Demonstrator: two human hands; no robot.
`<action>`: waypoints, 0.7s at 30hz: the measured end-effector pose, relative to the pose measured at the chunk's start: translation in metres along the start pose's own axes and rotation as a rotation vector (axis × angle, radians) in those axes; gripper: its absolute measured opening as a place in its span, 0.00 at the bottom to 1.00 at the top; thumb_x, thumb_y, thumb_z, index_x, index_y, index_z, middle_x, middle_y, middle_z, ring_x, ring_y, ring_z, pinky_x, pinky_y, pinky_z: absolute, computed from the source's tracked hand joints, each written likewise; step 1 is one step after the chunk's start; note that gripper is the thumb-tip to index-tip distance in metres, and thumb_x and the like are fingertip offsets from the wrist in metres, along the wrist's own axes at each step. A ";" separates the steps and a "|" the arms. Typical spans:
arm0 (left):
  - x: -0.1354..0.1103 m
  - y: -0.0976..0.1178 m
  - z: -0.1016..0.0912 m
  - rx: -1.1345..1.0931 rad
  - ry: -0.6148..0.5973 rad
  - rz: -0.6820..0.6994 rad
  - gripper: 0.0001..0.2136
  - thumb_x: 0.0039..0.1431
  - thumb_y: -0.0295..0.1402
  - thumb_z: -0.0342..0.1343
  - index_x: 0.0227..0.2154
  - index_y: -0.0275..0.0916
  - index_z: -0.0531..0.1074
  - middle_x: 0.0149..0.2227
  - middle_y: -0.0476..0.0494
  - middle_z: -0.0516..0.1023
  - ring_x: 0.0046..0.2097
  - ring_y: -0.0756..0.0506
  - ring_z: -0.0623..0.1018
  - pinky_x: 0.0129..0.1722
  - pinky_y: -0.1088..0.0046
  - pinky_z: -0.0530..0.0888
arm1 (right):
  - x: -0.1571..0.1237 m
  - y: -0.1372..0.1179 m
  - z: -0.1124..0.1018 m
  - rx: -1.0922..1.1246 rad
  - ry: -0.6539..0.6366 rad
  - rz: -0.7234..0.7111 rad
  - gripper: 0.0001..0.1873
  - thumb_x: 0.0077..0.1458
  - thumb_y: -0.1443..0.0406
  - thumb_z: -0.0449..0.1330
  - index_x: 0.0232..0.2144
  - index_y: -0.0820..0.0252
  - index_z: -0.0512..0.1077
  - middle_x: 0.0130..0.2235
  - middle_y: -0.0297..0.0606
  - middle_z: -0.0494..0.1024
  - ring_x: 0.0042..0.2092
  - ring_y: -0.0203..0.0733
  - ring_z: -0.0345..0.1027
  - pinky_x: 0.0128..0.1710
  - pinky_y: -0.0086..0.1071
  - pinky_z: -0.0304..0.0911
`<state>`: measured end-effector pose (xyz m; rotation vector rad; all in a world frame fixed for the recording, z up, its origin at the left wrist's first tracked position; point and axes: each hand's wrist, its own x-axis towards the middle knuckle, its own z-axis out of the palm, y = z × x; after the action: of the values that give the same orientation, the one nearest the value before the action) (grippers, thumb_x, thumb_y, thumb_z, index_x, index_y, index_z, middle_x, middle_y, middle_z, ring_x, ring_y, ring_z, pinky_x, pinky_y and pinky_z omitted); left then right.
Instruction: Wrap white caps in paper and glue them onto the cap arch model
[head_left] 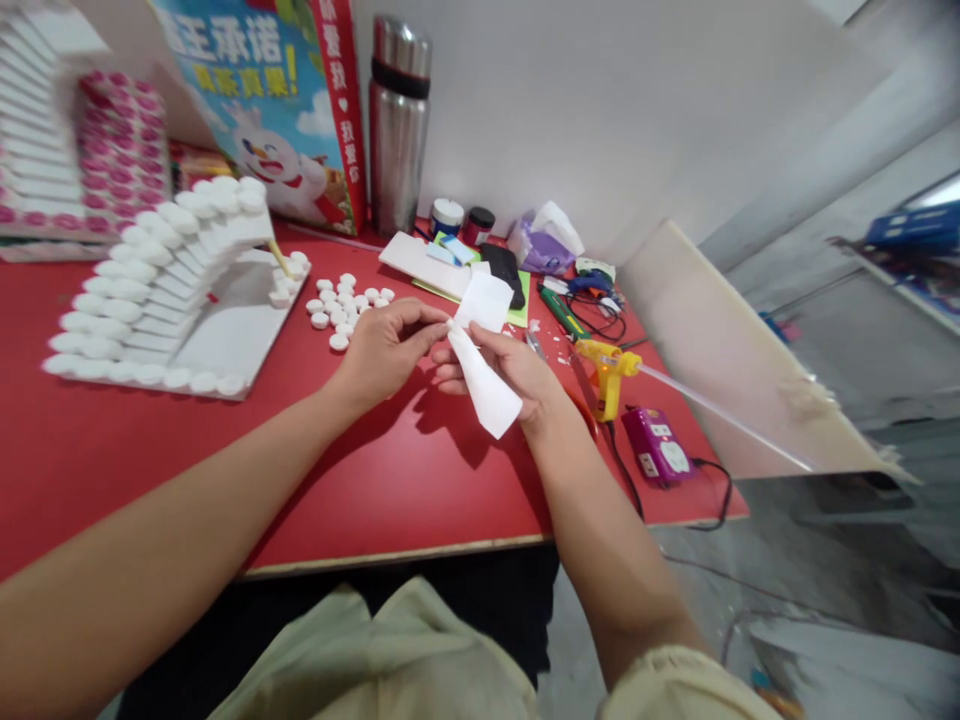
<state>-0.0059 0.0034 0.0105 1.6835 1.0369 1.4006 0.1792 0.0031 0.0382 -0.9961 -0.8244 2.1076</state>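
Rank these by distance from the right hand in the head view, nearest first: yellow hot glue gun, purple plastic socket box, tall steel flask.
From the right hand, which pinches the white paper piece:
1. Yellow hot glue gun, just to its right.
2. Purple plastic socket box, farther right and nearer the camera.
3. Tall steel flask, far back and to the left.

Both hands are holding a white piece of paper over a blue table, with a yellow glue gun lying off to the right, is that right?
Not quite. The head view shows the table is red, not blue. The rest holds: the left hand and the right hand both hold the white piece of paper, and the yellow glue gun lies off to the right.
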 end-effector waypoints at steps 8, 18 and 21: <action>0.000 -0.002 0.002 -0.083 -0.031 -0.030 0.06 0.59 0.35 0.64 0.33 0.38 0.82 0.31 0.45 0.82 0.32 0.47 0.77 0.35 0.70 0.74 | -0.003 0.004 0.003 0.037 -0.074 -0.062 0.06 0.68 0.63 0.59 0.40 0.62 0.72 0.28 0.29 0.73 0.26 0.31 0.68 0.34 0.31 0.81; -0.001 0.002 0.003 -0.104 -0.001 -0.104 0.07 0.56 0.34 0.65 0.33 0.36 0.82 0.28 0.46 0.82 0.28 0.50 0.74 0.29 0.74 0.71 | 0.003 0.010 -0.001 -0.297 0.108 -0.322 0.22 0.44 0.56 0.78 0.34 0.62 0.74 0.25 0.28 0.75 0.23 0.30 0.66 0.27 0.30 0.76; -0.003 0.003 0.006 -0.124 0.015 -0.143 0.06 0.56 0.33 0.64 0.32 0.35 0.82 0.29 0.45 0.83 0.28 0.50 0.75 0.29 0.74 0.72 | 0.004 0.015 0.003 -0.431 0.255 -0.418 0.19 0.47 0.55 0.75 0.30 0.60 0.73 0.23 0.28 0.75 0.20 0.31 0.65 0.23 0.31 0.73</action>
<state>-0.0001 -0.0006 0.0113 1.4829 1.0356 1.3580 0.1703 -0.0030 0.0266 -1.1602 -1.2589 1.4465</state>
